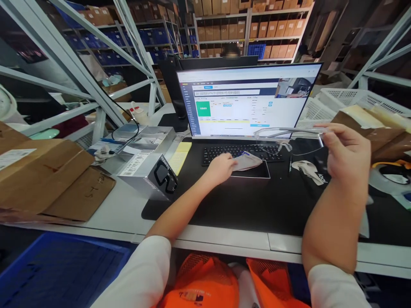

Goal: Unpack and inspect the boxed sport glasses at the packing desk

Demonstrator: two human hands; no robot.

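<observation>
1. The right hand (346,156) is curling its fingers and pinching the end of a thin arm of a pair of clear glasses (282,136); the transparent plastic frame is hanging in the air, stretched out to the left of the hand, in front of the lower edge of the monitor (247,100) and above the keyboard (240,153).
2. The left hand (221,167) is lying palm down on a soft grey pouch (248,161); its fingers are closing over the left end of the limp fabric, which is resting just in front of the keyboard on a flat black mat (257,201).
3. The mat is smooth and matte, covering the pale desk (122,214) under both arms.
4. A silver rectangular box (150,173), printed with a picture of dark goggles on its end face, is sitting open to the left of the mat; a yellow notepad (180,158) is lying between it and the keyboard.
5. Flattened brown cardboard (48,179) is lying at the far left of the desk; white perforated plastic baskets (353,100) are standing to the right behind the raised hand.
6. A white folded cloth (310,171) is lying on the mat below the right hand.
</observation>
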